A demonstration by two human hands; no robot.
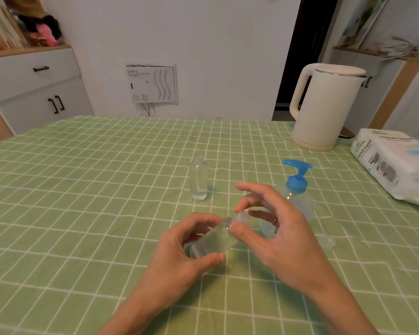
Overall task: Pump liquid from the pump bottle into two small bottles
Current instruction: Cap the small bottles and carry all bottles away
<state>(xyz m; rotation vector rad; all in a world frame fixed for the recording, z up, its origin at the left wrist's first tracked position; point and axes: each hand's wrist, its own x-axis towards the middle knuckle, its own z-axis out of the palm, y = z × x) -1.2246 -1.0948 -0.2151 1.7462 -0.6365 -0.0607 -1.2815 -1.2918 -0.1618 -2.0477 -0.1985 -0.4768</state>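
Small bottles are numbering two: one standing bottle is sitting upright on the green checked counter, apart from both hands, while one held bottle is lying tilted above the counter, with the left hand wrapping fingers and thumb around its body. The right hand is pinching one clear cap at that bottle's neck. One pump bottle with a blue head is standing just behind the right hand, one loose cap is lying near it, and one white kettle and one tissue pack are sitting at the far right.
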